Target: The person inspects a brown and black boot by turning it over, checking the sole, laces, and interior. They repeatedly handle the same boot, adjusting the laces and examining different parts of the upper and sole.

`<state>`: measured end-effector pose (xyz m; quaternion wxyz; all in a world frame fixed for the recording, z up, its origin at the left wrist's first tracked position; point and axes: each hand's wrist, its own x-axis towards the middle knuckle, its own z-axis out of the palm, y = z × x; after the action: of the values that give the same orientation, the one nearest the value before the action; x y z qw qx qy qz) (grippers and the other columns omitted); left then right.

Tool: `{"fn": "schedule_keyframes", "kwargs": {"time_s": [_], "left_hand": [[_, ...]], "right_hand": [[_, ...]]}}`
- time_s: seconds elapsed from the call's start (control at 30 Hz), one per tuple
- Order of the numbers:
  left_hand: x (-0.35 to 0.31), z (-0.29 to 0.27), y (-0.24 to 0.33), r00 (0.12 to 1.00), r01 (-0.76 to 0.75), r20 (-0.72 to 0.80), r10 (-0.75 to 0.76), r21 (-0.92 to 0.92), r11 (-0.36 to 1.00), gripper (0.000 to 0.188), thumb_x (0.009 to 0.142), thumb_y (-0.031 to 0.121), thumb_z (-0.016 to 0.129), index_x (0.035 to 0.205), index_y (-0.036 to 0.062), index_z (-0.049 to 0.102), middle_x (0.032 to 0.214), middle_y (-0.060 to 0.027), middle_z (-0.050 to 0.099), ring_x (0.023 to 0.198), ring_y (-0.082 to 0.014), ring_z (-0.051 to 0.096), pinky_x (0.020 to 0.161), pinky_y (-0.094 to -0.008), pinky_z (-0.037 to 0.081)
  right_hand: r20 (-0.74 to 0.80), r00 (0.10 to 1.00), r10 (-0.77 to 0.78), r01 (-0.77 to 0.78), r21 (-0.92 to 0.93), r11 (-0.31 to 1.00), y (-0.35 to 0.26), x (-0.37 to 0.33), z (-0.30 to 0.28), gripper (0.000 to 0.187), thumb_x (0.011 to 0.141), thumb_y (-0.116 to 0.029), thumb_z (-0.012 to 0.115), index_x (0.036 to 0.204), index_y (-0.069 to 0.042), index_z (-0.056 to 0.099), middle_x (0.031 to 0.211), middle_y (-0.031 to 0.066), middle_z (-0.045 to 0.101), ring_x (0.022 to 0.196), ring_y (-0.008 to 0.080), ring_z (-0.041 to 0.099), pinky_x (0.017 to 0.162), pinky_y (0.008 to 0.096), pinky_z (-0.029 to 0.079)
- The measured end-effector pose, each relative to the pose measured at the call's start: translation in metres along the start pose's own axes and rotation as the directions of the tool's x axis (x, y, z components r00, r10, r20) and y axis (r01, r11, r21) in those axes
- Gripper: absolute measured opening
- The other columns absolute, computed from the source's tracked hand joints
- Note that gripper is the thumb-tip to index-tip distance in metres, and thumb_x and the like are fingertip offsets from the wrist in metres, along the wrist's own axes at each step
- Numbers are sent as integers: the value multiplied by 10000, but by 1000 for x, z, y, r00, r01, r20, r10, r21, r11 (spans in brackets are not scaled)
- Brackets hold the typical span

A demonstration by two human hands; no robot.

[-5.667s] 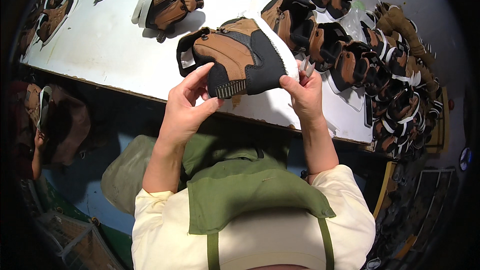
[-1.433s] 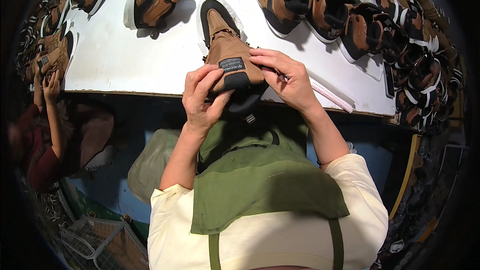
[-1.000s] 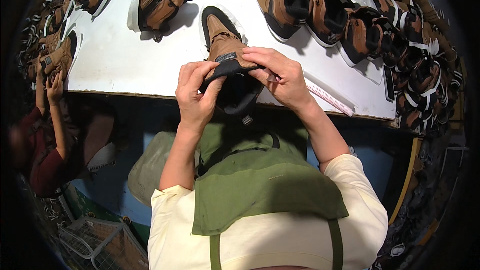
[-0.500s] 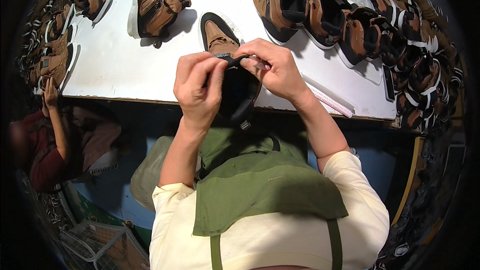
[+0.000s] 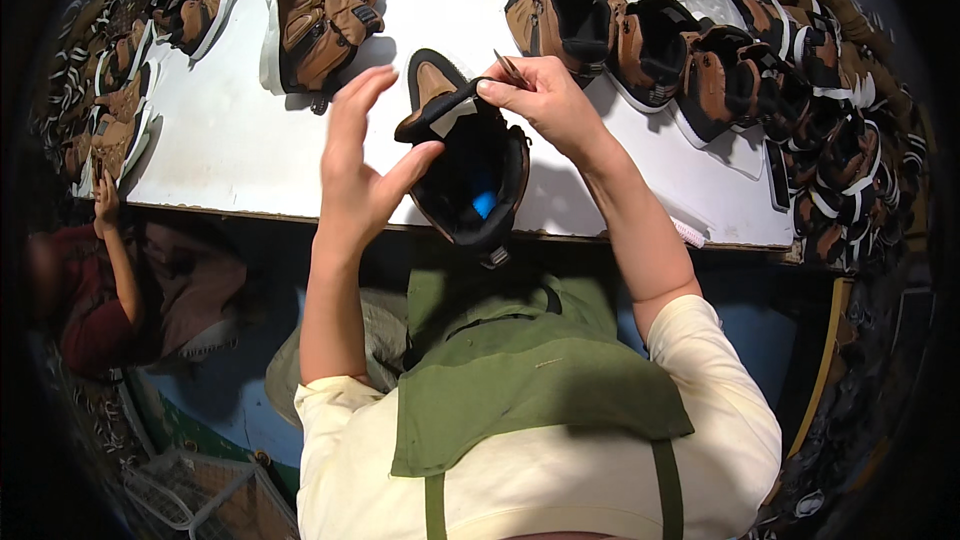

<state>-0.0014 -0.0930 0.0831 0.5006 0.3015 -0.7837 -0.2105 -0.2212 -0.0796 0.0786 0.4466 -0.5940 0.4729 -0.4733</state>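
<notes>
In front of me a brown and black shoe (image 5: 450,165) stands at the table's near edge, toe away from me. Its black tongue (image 5: 425,123) is folded forward, baring a white label (image 5: 455,118) on the inner side. Blue shows on the insole (image 5: 484,203) down inside the opening. My right hand (image 5: 543,108) pinches the tongue's edge between thumb and fingers. A slim pointed tool (image 5: 508,68), its exact kind unclear, also sticks out of that hand. On the shoe's left my left hand (image 5: 355,155) is open, fingers spread, thumb close to the collar.
Another brown shoe (image 5: 325,25) stands farther left on the white table (image 5: 220,150). A row of shoes (image 5: 655,50) lines the right side, with piled shoes (image 5: 850,165) beyond. A co-worker's hand (image 5: 106,202) touches shoes at the far left. A dark flat object (image 5: 778,177) lies near the right edge.
My left hand has let go of the tongue and opened, moving left. My right hand still holds the tongue, now higher. The shoe's opening and white label have come into view.
</notes>
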Motion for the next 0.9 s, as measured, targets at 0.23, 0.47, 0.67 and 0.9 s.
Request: {"fn": "schedule_keyframes", "kwargs": {"time_s": [0.23,0.47,0.67,0.9], "left_hand": [[12,36,-52,869,496,261,-421,-479,725,240,913,198,640,1021,-16,634,802,18,590,726,-45,506,633,-182,399],[16,55,-84,752,566,330,-570,-768,301,301,973,235,542,1104,-28,607,950,-54,639,832,-109,606,755,-226,494],[13,59,-87,768,569,337,-545,-749,339,335,999,248,483,1136,-35,596,1010,-53,635,893,-96,592,792,-214,474],[13,58,-89,755,606,313,-576,-668,431,328,983,259,522,1118,-29,601,898,1,595,779,-53,539,682,-186,448]], "right_hand": [[-1,988,155,-150,249,957,19,24,0,196,914,-262,609,826,-86,614,604,-102,441,489,1,327,445,175,229],[-8,951,309,-287,349,892,38,39,2,213,917,-324,615,887,-114,618,580,-108,443,433,3,318,394,180,202],[-25,965,260,-243,273,931,43,42,-6,214,920,-277,620,961,-69,650,656,-70,554,503,9,440,448,164,312],[-103,994,-37,29,-80,996,24,42,-1,236,845,-205,708,1010,-36,713,870,-9,612,766,49,539,674,190,427]]}}
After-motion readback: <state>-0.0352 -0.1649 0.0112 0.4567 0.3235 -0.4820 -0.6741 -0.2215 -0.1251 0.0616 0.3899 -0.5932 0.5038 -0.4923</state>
